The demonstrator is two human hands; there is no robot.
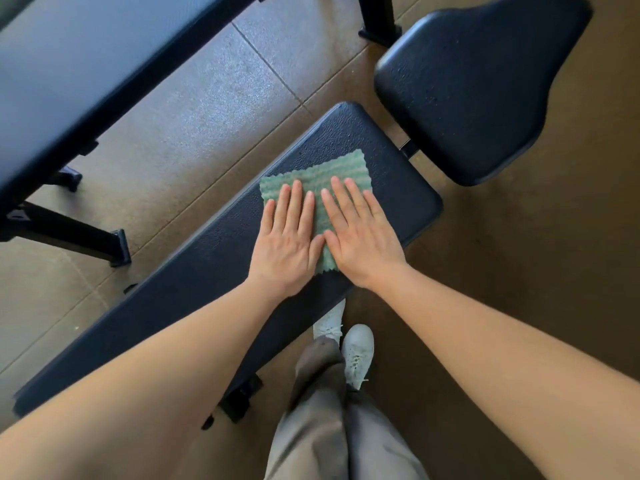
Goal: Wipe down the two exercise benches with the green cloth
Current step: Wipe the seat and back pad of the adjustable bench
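The green cloth (317, 176) lies spread flat just right of the middle of the frame, on the upper right end of the long black padded counter (194, 271). Both hands press down on it side by side. The left hand (287, 244) lies flat with its fingers straight and close together, covering the cloth's left part, with the heel of the palm on the bare pad. The right hand (360, 237) is flat too, its fingers slightly spread over the cloth's right part. The two thumbs almost meet over a strip of cloth that shows between them, and neither hand curls round the fabric. The cloth's far corner and zigzag edge stick out beyond the fingertips.

The counter runs diagonally from the lower left toward the centre right. Past its rounded end, in the upper right, sits a separate black seat pad (478, 84), joined to it by a bit of metal frame. A second bench (69, 71) with black legs fills the upper left. Brown floor (194, 109) tiles lie between them. At the bottom centre are white shoes (358, 348) and grey trousers (311, 427).
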